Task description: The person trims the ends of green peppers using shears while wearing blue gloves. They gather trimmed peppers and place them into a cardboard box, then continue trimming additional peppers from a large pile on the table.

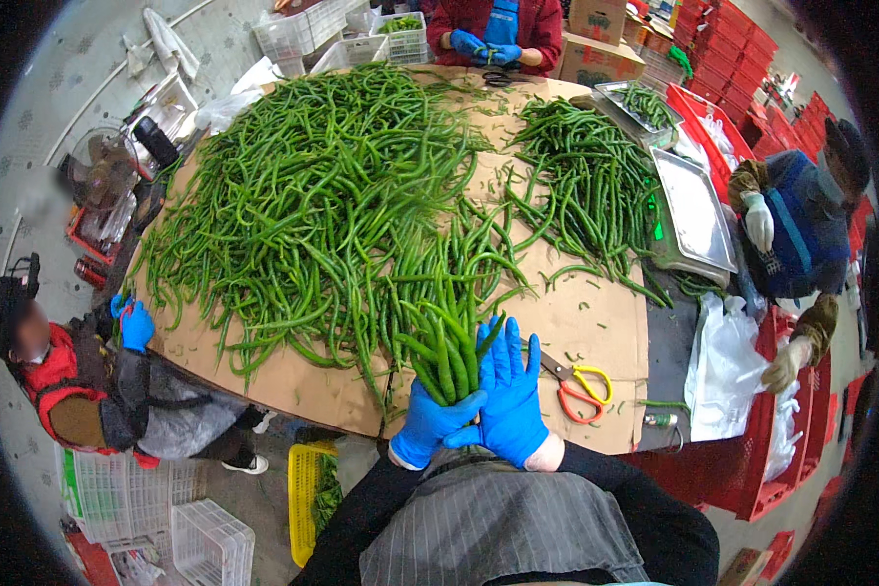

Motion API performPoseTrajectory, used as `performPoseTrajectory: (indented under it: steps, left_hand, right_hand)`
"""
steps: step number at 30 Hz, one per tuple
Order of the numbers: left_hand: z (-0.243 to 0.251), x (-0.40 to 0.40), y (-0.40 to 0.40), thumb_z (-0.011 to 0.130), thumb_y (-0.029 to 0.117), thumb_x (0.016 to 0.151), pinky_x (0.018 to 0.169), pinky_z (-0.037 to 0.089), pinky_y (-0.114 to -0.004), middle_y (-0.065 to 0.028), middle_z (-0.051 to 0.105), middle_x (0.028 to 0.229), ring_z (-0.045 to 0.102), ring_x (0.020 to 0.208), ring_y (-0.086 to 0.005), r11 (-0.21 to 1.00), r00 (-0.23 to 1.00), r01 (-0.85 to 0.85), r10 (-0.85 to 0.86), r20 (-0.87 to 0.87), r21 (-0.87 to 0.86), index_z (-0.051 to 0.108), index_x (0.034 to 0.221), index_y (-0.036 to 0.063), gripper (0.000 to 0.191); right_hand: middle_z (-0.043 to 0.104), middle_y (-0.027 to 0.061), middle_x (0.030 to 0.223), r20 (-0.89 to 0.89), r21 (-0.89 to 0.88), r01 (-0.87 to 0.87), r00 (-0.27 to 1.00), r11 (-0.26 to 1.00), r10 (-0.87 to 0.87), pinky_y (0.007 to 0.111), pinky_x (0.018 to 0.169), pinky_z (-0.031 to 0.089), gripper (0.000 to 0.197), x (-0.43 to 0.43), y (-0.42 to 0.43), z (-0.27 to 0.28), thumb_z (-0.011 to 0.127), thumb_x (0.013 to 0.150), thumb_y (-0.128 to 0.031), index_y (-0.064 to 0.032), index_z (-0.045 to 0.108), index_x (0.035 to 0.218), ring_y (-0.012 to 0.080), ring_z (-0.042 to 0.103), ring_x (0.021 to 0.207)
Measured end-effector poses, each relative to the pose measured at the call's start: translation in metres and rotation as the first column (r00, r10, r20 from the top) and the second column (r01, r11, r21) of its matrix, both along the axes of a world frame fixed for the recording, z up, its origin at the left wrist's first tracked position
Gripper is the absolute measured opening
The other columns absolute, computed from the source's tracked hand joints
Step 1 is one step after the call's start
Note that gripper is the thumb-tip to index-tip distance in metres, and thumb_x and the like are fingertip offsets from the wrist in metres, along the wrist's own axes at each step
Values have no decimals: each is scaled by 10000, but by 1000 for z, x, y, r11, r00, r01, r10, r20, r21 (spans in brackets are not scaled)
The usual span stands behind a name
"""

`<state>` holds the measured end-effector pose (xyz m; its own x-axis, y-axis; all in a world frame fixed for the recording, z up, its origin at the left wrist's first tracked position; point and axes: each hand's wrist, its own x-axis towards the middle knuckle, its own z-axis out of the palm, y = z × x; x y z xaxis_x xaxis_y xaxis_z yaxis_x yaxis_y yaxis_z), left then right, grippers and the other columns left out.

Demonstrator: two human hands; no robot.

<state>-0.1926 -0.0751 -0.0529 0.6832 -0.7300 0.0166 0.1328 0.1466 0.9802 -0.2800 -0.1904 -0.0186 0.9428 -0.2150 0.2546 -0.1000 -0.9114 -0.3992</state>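
Note:
My left hand [439,419], in a blue glove, is closed around a bunch of long green chili peppers [447,351] at the table's near edge. The peppers' upper ends fan out above the fist. Beside it my right hand [511,395], also gloved in blue, is spread flat with the palm showing and the fingers pointing away from me. Its thumb side touches the left hand and the bunch's right side. Scissors [584,392] with one yellow and one red handle lie just right of my right hand. A large heap of green chili peppers [322,198] spreads beyond my hands.
Cardboard [557,329] covers the table. A second pile of peppers [593,168] lies right, beside a scale with a metal tray [696,209]. Co-workers stand at left, far side and right. Plastic bags [725,366] hang over the right edge; a yellow basket [302,505] is below left.

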Motion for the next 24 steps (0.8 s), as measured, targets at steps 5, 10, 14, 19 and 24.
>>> performPoseTrajectory:
  steps: [5, 10, 14, 19, 24]
  left_hand:
    - [14, -9, 0, 739, 51, 710, 766, 506, -293, -75, 648, 997, 619, 885, -145, 996, 992, -92, 90, 83, 16, 570, 1085, 17, 413]
    - [10, -1, 10, 751, 76, 691, 741, 500, -282, -63, 628, 975, 615, 847, -143, 989, 937, -113, 73, 341, 98, 509, 1122, 34, 496]
    - [18, 3, 9, 767, 110, 671, 750, 501, -300, -90, 628, 980, 623, 864, -184, 990, 943, -107, 72, 325, 90, 519, 1121, 22, 521]
    - [17, 15, 10, 738, 38, 687, 730, 507, -290, -65, 632, 956, 621, 822, -144, 987, 887, -144, 97, 451, 70, 527, 1080, 30, 447]
    - [17, 32, 22, 792, 98, 651, 806, 501, -306, -116, 615, 1074, 616, 941, -192, 984, 856, -166, 113, 504, 61, 455, 1246, -3, 692]
  right_hand:
    - [328, 212, 1423, 148, 404, 40, 983, 914, -109, 463, 1073, 246, 1042, -17, -43, -6, 754, 619, -507, -35, 279, 1418, 386, 300, 1319]
    - [591, 163, 1006, -193, 69, 435, 889, 898, -416, 399, 791, 468, 493, -96, -105, -82, 717, 730, -223, -41, 548, 1156, 343, 557, 942]
    - [588, 157, 942, -214, -2, 464, 865, 886, -454, 414, 744, 471, 350, -121, -106, -111, 694, 748, -196, -52, 582, 1046, 342, 559, 887]
    - [583, 164, 906, -252, -69, 484, 837, 872, -485, 427, 721, 477, 329, -108, -109, -118, 704, 746, -264, -54, 561, 955, 351, 560, 888]
    - [623, 183, 875, -358, 77, 524, 809, 848, -467, 423, 653, 501, 403, -122, -129, -96, 755, 654, -248, -88, 557, 966, 355, 632, 768]
